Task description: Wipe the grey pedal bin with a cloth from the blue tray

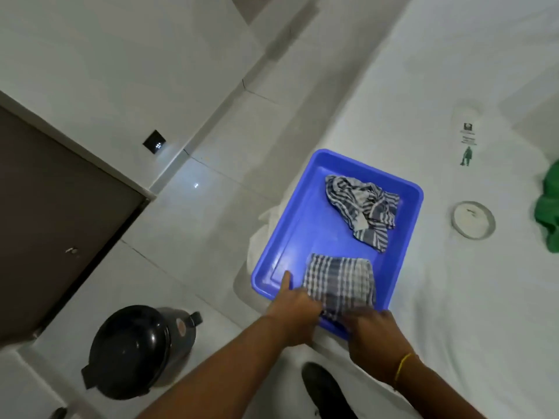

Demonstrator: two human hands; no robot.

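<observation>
A blue tray (pixel 305 225) lies on the corner of a white-sheeted bed. Near its front edge sits a folded checked cloth (pixel 340 282). My left hand (pixel 295 309) grips the cloth's left edge with the forefinger stretched out over the tray floor. My right hand (pixel 373 331) holds the cloth's near right corner. A crumpled striped cloth (pixel 363 210) lies further back in the tray. The grey pedal bin (pixel 136 352), with a dark glossy lid, stands on the floor at lower left, apart from both hands.
The white bed (pixel 453 297) fills the right side, with a round white lid (pixel 473 219), a printed paper sleeve (pixel 467 140) and a green cloth (pixel 549 207) on it. A brown door (pixel 54 213) is at left. My dark shoe (pixel 326 391) is on the tiled floor.
</observation>
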